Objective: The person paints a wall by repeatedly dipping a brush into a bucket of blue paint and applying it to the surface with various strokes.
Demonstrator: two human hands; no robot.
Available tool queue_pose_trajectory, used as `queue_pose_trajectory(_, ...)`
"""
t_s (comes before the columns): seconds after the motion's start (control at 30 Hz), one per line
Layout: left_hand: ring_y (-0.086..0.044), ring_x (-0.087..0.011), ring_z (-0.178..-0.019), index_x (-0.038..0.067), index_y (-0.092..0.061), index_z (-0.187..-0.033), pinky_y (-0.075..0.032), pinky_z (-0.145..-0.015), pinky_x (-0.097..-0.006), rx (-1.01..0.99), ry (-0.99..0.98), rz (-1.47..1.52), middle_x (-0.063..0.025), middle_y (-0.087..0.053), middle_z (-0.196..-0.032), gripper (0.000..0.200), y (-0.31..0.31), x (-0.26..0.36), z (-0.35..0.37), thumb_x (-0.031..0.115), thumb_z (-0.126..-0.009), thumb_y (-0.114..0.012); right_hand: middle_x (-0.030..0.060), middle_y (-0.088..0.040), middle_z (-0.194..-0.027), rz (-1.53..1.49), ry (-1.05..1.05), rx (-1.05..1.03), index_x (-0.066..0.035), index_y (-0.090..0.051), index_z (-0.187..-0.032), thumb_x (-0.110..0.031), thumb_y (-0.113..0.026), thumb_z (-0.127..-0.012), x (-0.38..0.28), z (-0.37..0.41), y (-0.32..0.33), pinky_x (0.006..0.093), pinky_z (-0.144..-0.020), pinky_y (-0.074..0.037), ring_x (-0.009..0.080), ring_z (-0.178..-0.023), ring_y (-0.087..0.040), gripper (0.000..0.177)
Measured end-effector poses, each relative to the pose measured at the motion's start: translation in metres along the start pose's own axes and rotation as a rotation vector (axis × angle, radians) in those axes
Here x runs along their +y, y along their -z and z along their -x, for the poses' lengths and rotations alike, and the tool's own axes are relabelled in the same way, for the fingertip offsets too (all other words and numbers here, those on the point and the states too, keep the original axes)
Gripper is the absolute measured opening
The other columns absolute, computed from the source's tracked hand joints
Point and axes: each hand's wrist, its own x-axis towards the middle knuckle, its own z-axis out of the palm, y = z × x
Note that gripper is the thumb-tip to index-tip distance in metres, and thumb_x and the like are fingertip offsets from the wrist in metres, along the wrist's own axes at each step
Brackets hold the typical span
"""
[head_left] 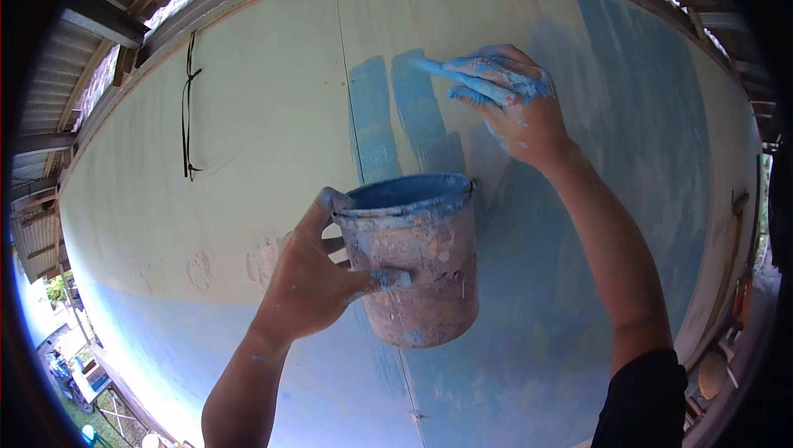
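Pale wall (264, 109) at upper centre seemed to want overlapping strokes, the right hand (529, 113) gripping the paintbrush (428, 66), the left hand (307, 283) clasping the paint bucket (421, 266) close below.

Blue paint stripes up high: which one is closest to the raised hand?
The right-hand blue paint stripe, beside the blue-smeared right hand; the other blue stripe is farther left, along the thin dark seam.

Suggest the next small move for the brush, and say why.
Probably draw the brush down with the right grip, just right of the right-hand blue stroke: the tip sits near its top, and pale wall shows alongside.
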Motion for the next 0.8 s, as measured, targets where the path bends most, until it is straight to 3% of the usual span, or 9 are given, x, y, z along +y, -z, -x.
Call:
queue_pose_trajectory(0.1,-0.062,-0.0338,-0.123,0.005,-0.050,-0.126,-0.059,-0.099,-0.0505,-0.012,0.048,0.094,-0.0143,-0.060,-0.131,0.076,-0.004,-0.003,0.009,0.010,-0.066,-0.097,0.0083,-0.074,-0.107,0.087,-0.086,-0.119,-0.012,-0.075,-0.111,-0.016,-0.079,-0.083,0.035,0.022,-0.009,0.0407,-0.088,-0.057,0.0312,-0.097,-0.070,0.028)
queue_pose_trajectory(0.23,-0.061,-0.0344,-0.125,0.004,-0.051,-0.128,-0.058,-0.102,-0.0551,-0.019,0.099,0.262,-0.0145,-0.057,-0.137,0.079,-0.008,-0.016,0.018,0.004,-0.063,-0.097,0.0086,-0.073,-0.110,-0.029,-0.033,-0.380,-0.012,-0.073,-0.113,-0.011,-0.078,-0.080,0.017,0.081,0.007,0.0415,-0.085,-0.058,0.0309,-0.098,-0.070,0.034)
queue_pose_trajectory(0.4,-0.062,-0.0312,-0.125,0.003,-0.050,-0.126,-0.056,-0.104,-0.0469,-0.069,0.091,0.300,-0.0161,-0.063,-0.130,0.073,-0.015,-0.021,0.026,0.003,-0.067,-0.095,0.0105,-0.071,-0.116,-0.182,-0.116,-0.601,-0.010,-0.072,-0.112,-0.008,-0.079,-0.077,-0.029,0.081,0.044,0.0423,-0.086,-0.059,0.0326,-0.100,-0.070,0.036)
queue_pose_trajectory(0.47,-0.063,-0.0305,-0.125,0.003,-0.051,-0.126,-0.056,-0.104,-0.0469,-0.090,0.084,0.305,-0.0157,-0.064,-0.130,0.073,-0.021,-0.026,0.027,0.003,-0.067,-0.095,0.0116,-0.070,-0.116,-0.135,0.161,-0.515,-0.009,-0.072,-0.110,-0.007,-0.080,-0.075,-0.013,0.072,0.047,0.0425,-0.083,-0.059,0.0346,-0.096,-0.070,0.036)
queue_pose_trajectory(0.53,-0.063,-0.0332,-0.124,0.004,-0.052,-0.131,-0.058,-0.099,-0.0546,-0.101,0.058,0.275,-0.0147,-0.063,-0.131,0.082,-0.027,-0.032,0.026,0.001,-0.062,-0.097,0.0109,-0.070,-0.113,0.079,-0.137,-0.339,-0.008,-0.071,-0.110,-0.007,-0.078,-0.079,0.020,0.076,0.041,0.0411,-0.082,-0.058,0.0359,-0.093,-0.069,0.032)
queue_pose_trajectory(0.63,-0.064,-0.0327,-0.122,0.004,-0.053,-0.129,-0.058,-0.100,-0.0549,-0.101,0.081,0.337,-0.0155,-0.063,-0.130,0.082,-0.032,-0.030,0.028,0.002,-0.060,-0.098,0.0122,-0.071,-0.105,0.008,-0.219,-0.326,-0.008,-0.071,-0.110,-0.009,-0.077,-0.082,0.085,0.041,0.043,0.0386,-0.086,-0.055,0.0347,-0.092,-0.069,0.029)
queue_pose_trajectory(0.7,-0.065,-0.0323,-0.121,0.004,-0.053,-0.128,-0.058,-0.099,-0.0548,-0.108,0.075,0.325,-0.0158,-0.064,-0.129,0.082,-0.032,-0.028,0.030,0.002,-0.060,-0.098,0.0127,-0.072,-0.102,0.029,-1.034,-0.387,-0.007,-0.072,-0.109,-0.011,-0.076,-0.084,0.083,0.010,0.051,0.0364,-0.087,-0.055,0.0318,-0.095,-0.070,0.026)
queue_pose_trajectory(0.73,-0.066,-0.0319,-0.120,0.005,-0.053,-0.127,-0.058,-0.098,-0.0547,-0.105,0.077,0.311,-0.0160,-0.065,-0.128,0.081,-0.031,-0.028,0.031,0.003,-0.059,-0.098,0.0127,-0.072,-0.102,0.037,-1.034,-0.387,-0.007,-0.072,-0.109,-0.011,-0.076,-0.084,0.083,0.015,0.049,0.0364,-0.087,-0.055,0.0318,-0.095,-0.070,0.026)
queue_pose_trajectory(0.8,-0.066,-0.0317,-0.119,0.005,-0.053,-0.126,-0.059,-0.097,-0.0543,-0.109,0.068,0.311,-0.0157,-0.066,-0.126,0.081,-0.031,-0.029,0.033,0.003,-0.059,-0.099,0.0112,-0.076,-0.106,0.012,-0.351,-0.188,-0.005,-0.075,-0.108,-0.007,-0.079,-0.083,0.078,0.046,0.037,0.0342,-0.083,-0.057,0.0220,-0.095,-0.072,0.026)
